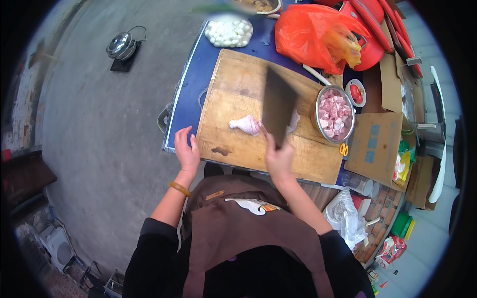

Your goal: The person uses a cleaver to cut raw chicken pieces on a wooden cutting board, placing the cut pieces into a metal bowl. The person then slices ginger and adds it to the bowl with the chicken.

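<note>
A cleaver (279, 104), its broad blade blurred, is gripped by its handle in my right hand (279, 160) above the wooden chopping board (238, 80). The blade covers part of a raw poultry drumstick's surroundings. That drumstick (246, 125) lies on the board just left of the blade. Another pale piece of raw meat (293, 122) shows partly behind the blade's right edge. My left hand (186, 151) holds nothing, fingers apart, beside the board's left front edge. At the board's right side stands a steel bowl (317, 123) of chopped raw meat (335, 116).
Yellow-handled scissors (343, 149) lie right of the board. Behind it are a bag of peeled white bulbs or eggs (229, 33) and a red plastic bag (305, 37). A white bowl (348, 89) holds red items. Cardboard boxes (374, 145) stand to the right on the blue-covered table (186, 100).
</note>
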Motion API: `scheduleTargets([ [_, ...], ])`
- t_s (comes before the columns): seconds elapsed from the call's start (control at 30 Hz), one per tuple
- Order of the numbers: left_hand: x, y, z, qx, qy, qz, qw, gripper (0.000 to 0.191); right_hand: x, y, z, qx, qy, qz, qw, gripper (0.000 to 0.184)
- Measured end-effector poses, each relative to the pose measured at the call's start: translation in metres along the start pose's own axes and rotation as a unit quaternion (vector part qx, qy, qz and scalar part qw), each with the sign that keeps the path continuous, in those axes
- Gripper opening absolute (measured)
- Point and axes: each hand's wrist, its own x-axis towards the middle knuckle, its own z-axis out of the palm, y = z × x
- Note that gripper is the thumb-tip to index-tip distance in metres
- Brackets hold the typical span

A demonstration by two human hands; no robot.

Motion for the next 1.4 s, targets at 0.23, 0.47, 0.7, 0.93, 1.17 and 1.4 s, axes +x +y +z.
scheduleTargets([
  [0.23,0.0,0.035,0.056,0.045,-0.084,0.124,0.988,0.035,0.028,0.093,0.045,-0.282,-0.206,0.156,0.924,0.022],
  [0.47,-0.002,0.041,0.111,0.098,-0.162,0.188,0.964,0.032,0.024,0.066,0.046,-0.338,-0.188,0.1,0.917,0.018],
  [0.7,-0.005,0.039,0.113,0.121,-0.136,0.172,0.968,0.027,0.05,0.066,0.057,-0.314,-0.204,0.096,0.922,0.016],
  [0.93,-0.009,0.04,0.116,0.097,-0.123,0.198,0.968,0.027,0.008,0.081,0.016,-0.31,-0.217,0.137,0.916,0.018],
  [1.17,-0.011,0.042,0.107,0.128,-0.153,0.176,0.964,0.025,0.088,0.08,0.06,-0.291,-0.206,0.076,0.931,0.023],
  [1.4,-0.011,0.042,0.103,0.105,-0.143,0.174,0.969,0.021,0.063,0.086,-0.003,-0.2,-0.104,0.058,0.973,0.019],
])
